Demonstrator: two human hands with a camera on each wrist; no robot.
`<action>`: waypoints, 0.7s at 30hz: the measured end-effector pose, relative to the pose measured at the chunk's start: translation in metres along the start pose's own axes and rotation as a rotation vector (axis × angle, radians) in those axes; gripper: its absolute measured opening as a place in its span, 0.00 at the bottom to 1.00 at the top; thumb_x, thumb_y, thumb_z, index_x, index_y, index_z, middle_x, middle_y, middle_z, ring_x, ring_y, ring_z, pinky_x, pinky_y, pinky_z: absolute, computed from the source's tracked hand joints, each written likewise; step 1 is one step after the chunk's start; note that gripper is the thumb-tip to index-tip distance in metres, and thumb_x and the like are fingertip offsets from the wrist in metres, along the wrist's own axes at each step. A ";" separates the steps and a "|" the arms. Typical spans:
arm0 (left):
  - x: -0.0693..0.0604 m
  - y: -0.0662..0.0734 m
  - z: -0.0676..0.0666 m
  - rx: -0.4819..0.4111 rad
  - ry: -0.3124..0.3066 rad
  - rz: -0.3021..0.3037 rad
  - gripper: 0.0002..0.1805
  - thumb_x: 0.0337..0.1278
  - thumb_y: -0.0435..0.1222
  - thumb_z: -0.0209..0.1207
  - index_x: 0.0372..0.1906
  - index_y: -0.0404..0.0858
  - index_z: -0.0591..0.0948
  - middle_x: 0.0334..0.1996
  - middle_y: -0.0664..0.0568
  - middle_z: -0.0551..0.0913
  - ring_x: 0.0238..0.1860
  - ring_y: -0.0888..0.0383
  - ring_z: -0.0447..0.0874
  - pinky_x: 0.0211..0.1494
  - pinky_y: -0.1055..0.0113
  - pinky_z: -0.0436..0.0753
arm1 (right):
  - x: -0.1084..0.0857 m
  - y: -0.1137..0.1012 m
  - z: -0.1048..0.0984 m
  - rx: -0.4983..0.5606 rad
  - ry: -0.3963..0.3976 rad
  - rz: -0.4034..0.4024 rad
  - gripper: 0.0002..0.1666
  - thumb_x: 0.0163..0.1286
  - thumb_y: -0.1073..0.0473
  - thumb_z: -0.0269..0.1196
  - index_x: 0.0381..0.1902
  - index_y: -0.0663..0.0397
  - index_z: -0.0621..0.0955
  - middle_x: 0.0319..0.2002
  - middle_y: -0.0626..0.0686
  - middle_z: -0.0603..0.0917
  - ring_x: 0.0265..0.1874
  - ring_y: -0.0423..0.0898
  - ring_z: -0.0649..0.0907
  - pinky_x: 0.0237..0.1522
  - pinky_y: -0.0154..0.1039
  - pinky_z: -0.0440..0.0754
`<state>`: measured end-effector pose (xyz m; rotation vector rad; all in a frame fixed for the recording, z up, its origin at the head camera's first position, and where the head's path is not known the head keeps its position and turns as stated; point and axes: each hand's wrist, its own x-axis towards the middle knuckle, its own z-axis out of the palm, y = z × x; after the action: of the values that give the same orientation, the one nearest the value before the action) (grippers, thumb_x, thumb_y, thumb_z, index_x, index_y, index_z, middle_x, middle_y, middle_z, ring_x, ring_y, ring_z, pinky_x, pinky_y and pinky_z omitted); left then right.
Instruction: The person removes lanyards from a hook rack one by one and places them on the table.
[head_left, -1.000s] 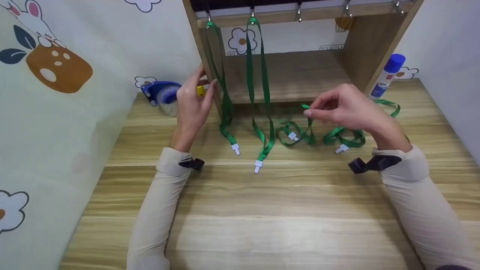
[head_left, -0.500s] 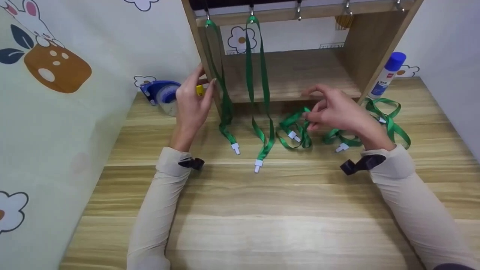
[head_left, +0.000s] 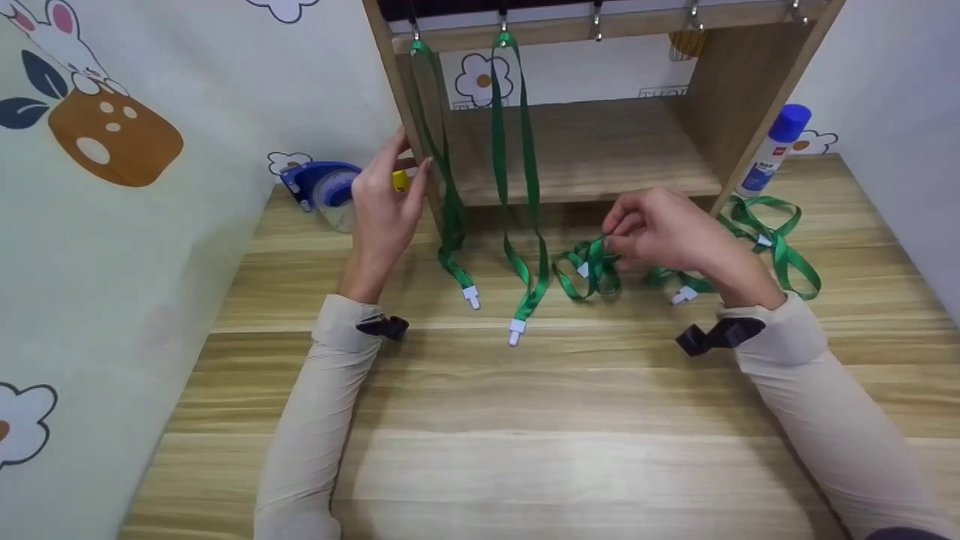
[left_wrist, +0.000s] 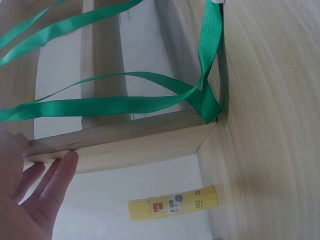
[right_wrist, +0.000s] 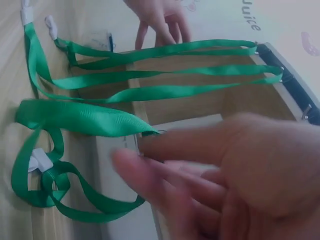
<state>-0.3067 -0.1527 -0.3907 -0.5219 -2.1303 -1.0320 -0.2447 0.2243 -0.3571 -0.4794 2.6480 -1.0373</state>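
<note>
My left hand [head_left: 385,202] grips the wooden rack [head_left: 585,150], probably to steady it; my right hand [head_left: 664,231] pinches a green lanyard [right_wrist: 85,118], perhaps to loosen it.

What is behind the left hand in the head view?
Behind the left hand, part of a yellow glue stick is visible; the left wrist view shows it standing upright. In the head view the hand covers the rest of it, and anything else hidden there cannot be told.
</note>
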 end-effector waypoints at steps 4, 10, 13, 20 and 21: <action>0.000 0.000 0.000 -0.015 0.006 -0.008 0.27 0.79 0.43 0.63 0.74 0.36 0.78 0.65 0.46 0.88 0.59 0.52 0.92 0.62 0.61 0.91 | 0.002 0.003 0.003 -0.160 0.099 -0.033 0.04 0.71 0.58 0.74 0.37 0.51 0.91 0.31 0.52 0.91 0.29 0.49 0.84 0.32 0.38 0.83; -0.001 -0.001 0.001 -0.013 0.006 -0.002 0.27 0.80 0.43 0.63 0.75 0.37 0.78 0.65 0.46 0.88 0.61 0.54 0.91 0.63 0.60 0.91 | 0.010 0.016 0.007 -0.067 0.076 0.021 0.05 0.73 0.60 0.72 0.40 0.57 0.90 0.35 0.56 0.92 0.30 0.46 0.87 0.32 0.32 0.85; -0.001 -0.001 0.001 -0.015 0.007 -0.003 0.27 0.79 0.43 0.63 0.75 0.37 0.78 0.66 0.47 0.88 0.61 0.54 0.90 0.63 0.61 0.91 | 0.016 0.023 0.010 0.039 0.036 0.087 0.09 0.75 0.61 0.69 0.48 0.61 0.88 0.41 0.60 0.92 0.31 0.44 0.90 0.34 0.31 0.88; -0.001 0.000 0.002 -0.014 0.013 -0.010 0.27 0.79 0.42 0.63 0.74 0.37 0.78 0.65 0.46 0.88 0.58 0.52 0.92 0.62 0.59 0.91 | 0.025 0.041 0.016 0.053 0.011 0.166 0.12 0.74 0.61 0.70 0.50 0.63 0.86 0.43 0.61 0.92 0.29 0.45 0.93 0.34 0.31 0.88; -0.001 0.000 0.002 -0.011 0.014 -0.006 0.27 0.79 0.42 0.63 0.74 0.36 0.78 0.65 0.45 0.88 0.57 0.52 0.92 0.62 0.59 0.92 | 0.026 0.044 0.017 0.040 0.012 0.170 0.12 0.74 0.61 0.70 0.49 0.63 0.86 0.43 0.61 0.92 0.29 0.45 0.93 0.34 0.31 0.88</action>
<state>-0.3073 -0.1513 -0.3925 -0.5121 -2.1165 -1.0479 -0.2715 0.2343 -0.4025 -0.2356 2.6188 -1.0411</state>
